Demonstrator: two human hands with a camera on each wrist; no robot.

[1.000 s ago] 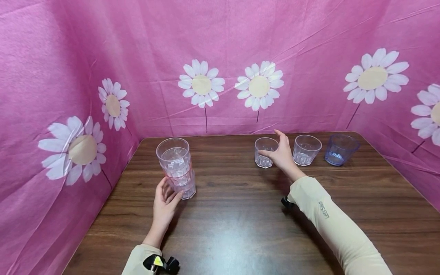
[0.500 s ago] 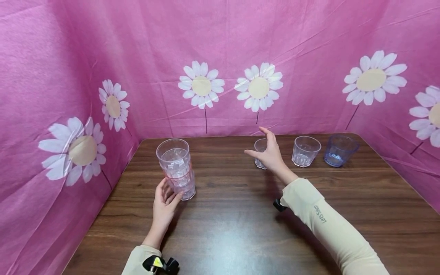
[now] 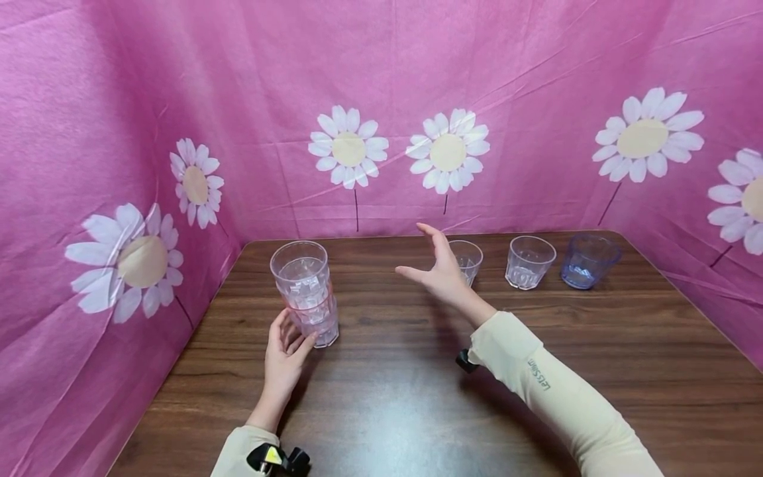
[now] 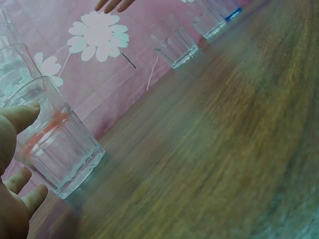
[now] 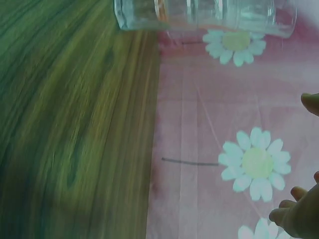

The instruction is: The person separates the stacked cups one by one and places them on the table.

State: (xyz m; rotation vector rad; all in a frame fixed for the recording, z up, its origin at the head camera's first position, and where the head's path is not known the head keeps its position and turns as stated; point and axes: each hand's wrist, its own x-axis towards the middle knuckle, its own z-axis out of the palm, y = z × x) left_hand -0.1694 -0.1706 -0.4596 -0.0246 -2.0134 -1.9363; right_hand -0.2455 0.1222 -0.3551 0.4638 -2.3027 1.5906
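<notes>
At the table's left stands a tall stack of clear glasses (image 3: 305, 285), a reddish band showing round its lower part. My left hand (image 3: 285, 361) holds the bottom glass, thumb on the near side and fingers round the left; the left wrist view shows this lowest glass (image 4: 70, 154) upright on the table. My right hand (image 3: 446, 273) is in the air right of the stack, thumb and fingers spread, holding nothing. Behind it, partly covered, is a clear glass (image 3: 471, 257). The right wrist view catches the stack (image 5: 214, 14) sideways at its top edge.
Further right along the back of the brown wooden table (image 3: 381, 371) stand another clear glass (image 3: 530, 262) and a blue glass (image 3: 589, 262). A pink cloth (image 3: 381, 79) with printed daisies hangs behind the table and on both sides.
My right hand has moved left, past the front of the nearest single glass, toward the stack, with its fingers still spread. My left hand and the stack look unmoved.
</notes>
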